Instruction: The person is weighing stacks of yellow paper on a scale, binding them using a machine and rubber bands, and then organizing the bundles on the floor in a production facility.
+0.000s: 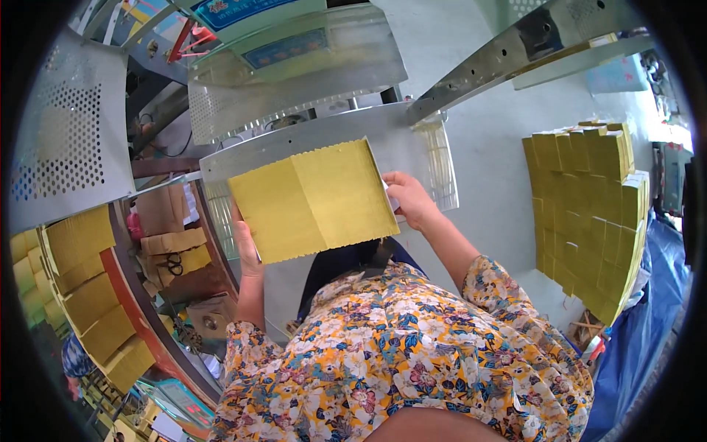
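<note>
Between my two hands is a bundle of yellow paper (313, 199) with jagged long edges and a faint crease down its middle. It lies tilted, its right end higher than its left. My left hand (248, 241) grips the left end, with most of its fingers hidden behind the paper. At the other end, my right hand (409, 197) is closed on the edge, where a small whitish piece shows by the fingers. Beneath the bundle is a grey metal machine table (375, 125).
Beyond the table stands a metal machine cover (294, 74). A perforated metal panel (66, 125) is at the left, above stacked yellow bundles (103, 309). A slanted metal beam (515, 59) crosses the upper right. More yellow bundles (582, 206) form a tall pile at the right, beside a blue tarp (633, 324).
</note>
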The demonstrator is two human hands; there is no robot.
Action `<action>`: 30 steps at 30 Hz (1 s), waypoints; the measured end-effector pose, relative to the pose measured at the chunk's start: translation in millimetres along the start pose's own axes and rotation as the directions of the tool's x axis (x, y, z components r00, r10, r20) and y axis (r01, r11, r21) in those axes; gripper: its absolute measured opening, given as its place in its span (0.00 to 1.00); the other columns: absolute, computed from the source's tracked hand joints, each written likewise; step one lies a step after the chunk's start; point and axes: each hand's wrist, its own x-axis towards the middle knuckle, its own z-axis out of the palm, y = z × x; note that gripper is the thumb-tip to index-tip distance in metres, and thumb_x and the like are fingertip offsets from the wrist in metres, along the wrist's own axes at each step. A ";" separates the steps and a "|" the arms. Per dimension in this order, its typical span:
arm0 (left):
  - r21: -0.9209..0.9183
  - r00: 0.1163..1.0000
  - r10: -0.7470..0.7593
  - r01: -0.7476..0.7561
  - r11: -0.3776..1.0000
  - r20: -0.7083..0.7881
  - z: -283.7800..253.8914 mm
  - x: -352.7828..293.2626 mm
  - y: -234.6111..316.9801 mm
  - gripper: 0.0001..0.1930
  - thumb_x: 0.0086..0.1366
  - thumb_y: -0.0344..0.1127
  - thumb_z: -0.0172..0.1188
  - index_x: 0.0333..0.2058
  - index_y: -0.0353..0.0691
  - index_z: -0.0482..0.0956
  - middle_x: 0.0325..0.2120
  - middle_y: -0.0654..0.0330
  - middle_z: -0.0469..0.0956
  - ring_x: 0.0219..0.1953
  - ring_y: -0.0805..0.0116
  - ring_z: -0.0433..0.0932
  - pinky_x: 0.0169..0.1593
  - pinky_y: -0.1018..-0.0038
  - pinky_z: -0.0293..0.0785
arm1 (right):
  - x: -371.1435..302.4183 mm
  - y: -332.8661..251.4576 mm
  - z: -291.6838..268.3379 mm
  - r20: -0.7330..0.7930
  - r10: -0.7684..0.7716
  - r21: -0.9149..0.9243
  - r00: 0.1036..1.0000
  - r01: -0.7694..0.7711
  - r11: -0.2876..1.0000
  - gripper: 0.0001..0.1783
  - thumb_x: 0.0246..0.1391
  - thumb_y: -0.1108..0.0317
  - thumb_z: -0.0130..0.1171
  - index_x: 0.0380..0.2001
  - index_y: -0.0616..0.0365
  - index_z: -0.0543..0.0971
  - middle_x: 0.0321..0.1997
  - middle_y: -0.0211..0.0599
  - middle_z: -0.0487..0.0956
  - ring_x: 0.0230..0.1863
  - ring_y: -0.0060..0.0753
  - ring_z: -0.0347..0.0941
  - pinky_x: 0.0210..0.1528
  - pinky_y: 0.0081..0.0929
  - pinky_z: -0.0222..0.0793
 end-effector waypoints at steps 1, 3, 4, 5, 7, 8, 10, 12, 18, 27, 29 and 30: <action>-0.004 1.000 -0.005 0.005 1.000 0.000 -6.5 -3.0 -3.8 0.36 0.72 0.57 0.39 0.69 0.38 0.49 0.66 0.55 0.57 0.67 0.61 0.57 0.67 0.64 0.53 | -3.8 -1.7 2.2 -0.067 -0.072 -0.045 0.995 0.069 0.997 0.21 0.48 0.78 0.49 0.49 0.64 0.74 0.36 0.38 0.78 0.38 0.32 0.76 0.38 0.31 0.73; -0.089 0.987 -0.142 0.149 0.985 0.081 -17.8 -4.7 -11.1 0.32 0.74 0.55 0.36 0.69 0.44 0.49 0.62 0.56 0.62 0.62 0.62 0.64 0.61 0.65 0.64 | -1.4 4.0 -4.1 -0.081 -0.129 -0.116 0.988 0.119 0.986 0.23 0.49 0.78 0.49 0.50 0.62 0.74 0.34 0.36 0.78 0.36 0.29 0.75 0.38 0.28 0.72; -0.089 0.984 -0.152 0.160 0.983 0.092 -0.6 -2.7 -3.0 0.32 0.74 0.55 0.36 0.69 0.44 0.49 0.62 0.56 0.62 0.62 0.62 0.64 0.61 0.65 0.64 | -0.6 7.9 -8.7 -0.090 -0.185 -0.186 0.979 0.166 0.968 0.24 0.49 0.79 0.48 0.52 0.60 0.75 0.33 0.33 0.78 0.34 0.26 0.74 0.38 0.26 0.71; -0.083 0.994 -0.099 0.102 0.991 0.041 21.1 -4.0 3.5 0.32 0.74 0.55 0.36 0.69 0.43 0.50 0.62 0.56 0.62 0.62 0.62 0.64 0.62 0.65 0.63 | -1.1 10.6 -12.1 -0.103 -0.179 -0.179 0.978 0.159 0.971 0.24 0.49 0.79 0.48 0.52 0.60 0.75 0.33 0.33 0.78 0.34 0.26 0.74 0.38 0.26 0.71; -0.065 0.999 -0.046 0.046 0.997 -0.005 41.9 -3.0 19.9 0.31 0.74 0.54 0.35 0.68 0.42 0.50 0.62 0.56 0.62 0.62 0.62 0.63 0.63 0.65 0.63 | -3.2 12.3 -13.4 -0.148 -0.237 -0.227 0.960 0.200 0.953 0.24 0.51 0.78 0.49 0.53 0.55 0.75 0.30 0.32 0.78 0.31 0.25 0.73 0.37 0.25 0.70; -0.029 0.999 -0.044 0.044 0.999 -0.001 44.5 -2.8 24.1 0.31 0.74 0.54 0.35 0.68 0.41 0.51 0.61 0.56 0.63 0.62 0.63 0.64 0.62 0.65 0.63 | -0.3 17.4 -14.7 -0.156 -0.234 -0.219 0.960 0.197 0.956 0.24 0.51 0.78 0.49 0.53 0.55 0.75 0.30 0.32 0.78 0.31 0.25 0.73 0.37 0.25 0.70; 0.011 0.999 -0.044 0.044 0.999 0.006 44.8 -4.2 26.5 0.31 0.74 0.53 0.34 0.67 0.40 0.51 0.61 0.55 0.63 0.62 0.63 0.64 0.62 0.65 0.62 | 4.1 22.9 -15.5 -0.157 -0.356 -0.307 0.921 0.297 0.904 0.24 0.52 0.77 0.50 0.54 0.51 0.75 0.29 0.35 0.78 0.30 0.25 0.72 0.38 0.26 0.70; 0.081 0.999 -0.043 0.042 0.996 0.014 43.2 -5.3 23.6 0.30 0.74 0.53 0.34 0.65 0.37 0.55 0.59 0.55 0.65 0.60 0.62 0.66 0.62 0.66 0.62 | -3.2 18.9 -14.5 -0.170 -0.360 -0.370 0.917 0.279 0.886 0.24 0.52 0.76 0.50 0.54 0.50 0.75 0.30 0.38 0.78 0.32 0.29 0.74 0.39 0.28 0.71; 0.315 0.996 -0.042 0.014 0.949 0.082 28.7 3.8 34.7 0.30 0.70 0.50 0.42 0.62 0.32 0.62 0.58 0.50 0.66 0.61 0.59 0.64 0.63 0.65 0.58 | -8.9 10.2 -10.9 -0.120 -0.448 -0.648 0.886 0.272 0.712 0.19 0.54 0.71 0.51 0.51 0.49 0.76 0.40 0.43 0.80 0.41 0.48 0.77 0.45 0.38 0.72; 0.272 0.988 -0.138 0.116 0.955 0.064 24.0 1.2 57.8 0.28 0.72 0.46 0.42 0.62 0.31 0.60 0.57 0.52 0.68 0.58 0.63 0.67 0.61 0.69 0.62 | -10.5 8.4 -5.6 -0.090 -0.555 -0.587 0.827 0.405 0.701 0.11 0.53 0.73 0.54 0.39 0.55 0.81 0.39 0.40 0.80 0.37 0.38 0.78 0.42 0.31 0.74; 0.256 0.989 -0.132 0.112 0.960 0.063 18.2 0.5 53.3 0.30 0.72 0.48 0.43 0.62 0.29 0.60 0.58 0.52 0.67 0.60 0.62 0.65 0.63 0.69 0.58 | -11.1 9.7 -5.6 -0.110 -0.531 -0.496 0.840 0.417 0.762 0.11 0.53 0.73 0.55 0.39 0.56 0.81 0.37 0.39 0.81 0.36 0.34 0.79 0.41 0.28 0.74; 0.237 0.990 -0.126 0.108 0.965 0.063 18.3 1.4 52.5 0.32 0.72 0.51 0.44 0.63 0.28 0.59 0.60 0.52 0.66 0.62 0.62 0.63 0.65 0.69 0.55 | -11.2 9.4 -6.7 -0.109 -0.524 -0.438 0.844 0.433 0.788 0.11 0.55 0.71 0.55 0.40 0.57 0.81 0.36 0.39 0.82 0.36 0.30 0.79 0.41 0.26 0.73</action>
